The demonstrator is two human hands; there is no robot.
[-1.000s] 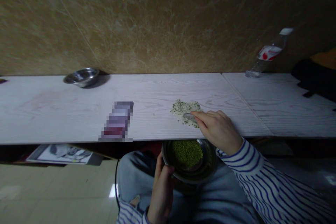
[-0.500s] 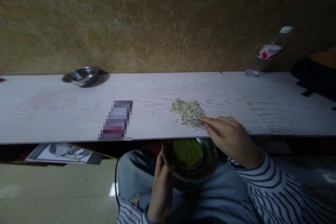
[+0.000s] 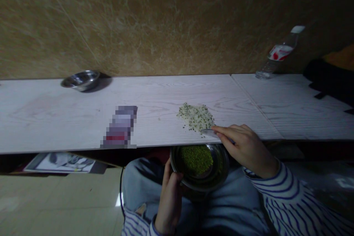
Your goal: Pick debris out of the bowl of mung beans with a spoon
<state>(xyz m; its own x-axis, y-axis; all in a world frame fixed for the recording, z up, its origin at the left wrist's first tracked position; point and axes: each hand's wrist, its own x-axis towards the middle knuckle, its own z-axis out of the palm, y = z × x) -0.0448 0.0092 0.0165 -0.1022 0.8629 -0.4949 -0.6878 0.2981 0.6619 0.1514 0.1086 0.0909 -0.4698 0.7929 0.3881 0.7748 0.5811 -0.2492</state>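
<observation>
My left hand (image 3: pixel 172 197) grips the left rim of a metal bowl (image 3: pixel 219 182) just below the table's front edge, above my lap. Green mung beans (image 3: pixel 197 159) cover much of the bowl's bottom. My right hand (image 3: pixel 245 146) is closed on a metal spoon (image 3: pixel 208 132), its tip pointing left. The spoon lies low over the tabletop, at the near edge of a spread pile of white rice mixed with green beans (image 3: pixel 197 116). A few stray beans are scattered beside the pile.
On the white wooden table (image 3: pixel 155 92) a second metal bowl (image 3: pixel 81 81) stands at the back left. A blurred-out flat object (image 3: pixel 120 127) lies left of the pile. A plastic bottle (image 3: pixel 280 53) and a dark bundle (image 3: pixel 326 81) are at the right, before the wall.
The spoon and my right hand have shifted slightly toward the table's front edge, away from the pile. My left hand still holds the bowl; the view has turned a little.
</observation>
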